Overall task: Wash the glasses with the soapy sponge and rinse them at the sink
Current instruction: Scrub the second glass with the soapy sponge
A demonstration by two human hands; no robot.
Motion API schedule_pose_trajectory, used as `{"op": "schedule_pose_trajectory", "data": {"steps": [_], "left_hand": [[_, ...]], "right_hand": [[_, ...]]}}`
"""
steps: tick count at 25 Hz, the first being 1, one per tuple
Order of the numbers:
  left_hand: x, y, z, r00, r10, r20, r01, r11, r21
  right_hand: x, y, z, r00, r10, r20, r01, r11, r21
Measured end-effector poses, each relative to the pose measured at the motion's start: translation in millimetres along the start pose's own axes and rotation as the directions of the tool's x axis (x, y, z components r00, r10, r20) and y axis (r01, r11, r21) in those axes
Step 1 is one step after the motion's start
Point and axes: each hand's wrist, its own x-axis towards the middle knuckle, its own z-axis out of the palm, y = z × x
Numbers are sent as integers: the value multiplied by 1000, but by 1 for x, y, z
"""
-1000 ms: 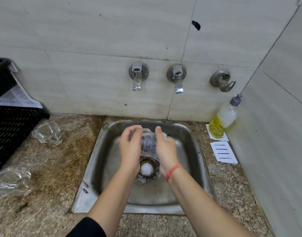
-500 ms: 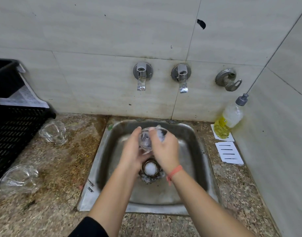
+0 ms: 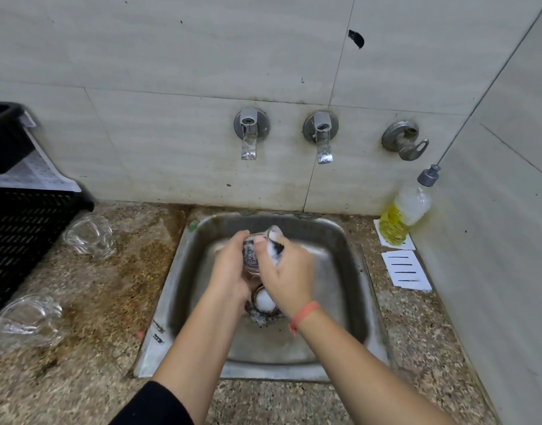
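Above the sink (image 3: 349, 271), over its drain, the left hand (image 3: 229, 271) grips the glass (image 3: 252, 256) about its body; the glass lies tilted, long axis running from the person toward the wall, mouth at the far end; the right hand (image 3: 289, 274) is clenched on the soapy sponge (image 3: 275, 245), which is pressed against the glass at its right side and rim; blur hides the exact contact. Judgement: scrubbing is under way, rinsing not yet done; neither tap (image 3: 248, 133) shows running water. Two further glasses (image 3: 90, 236) lie on the counter (image 3: 95, 302), well left of the sink.
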Motion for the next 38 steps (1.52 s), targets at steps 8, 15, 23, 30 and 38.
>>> {"op": "schedule_pose_trajectory", "data": {"steps": [8,15,23,30,38], "left_hand": [[0,7,4,949,316,13,-315,940,128],[-8,-2,-2,771,630,91,-604,680,415],[-9,-12,-4,951,-130,281,180,971,-160],[-13,-17,5,982,-37,187,76,976,-205],[10,2,-15,994,48,-103,-65,984,-169]], "right_hand": [[19,-11,-5,765,590,257,-638,640,429],[23,-13,-11,596,652,468,-798,417,436],[45,-17,-29,910,413,9,-387,859,-335],[26,-4,-15,981,7,-194,-23,997,-77],[10,-27,-32,898,222,379,-414,717,561]]}}
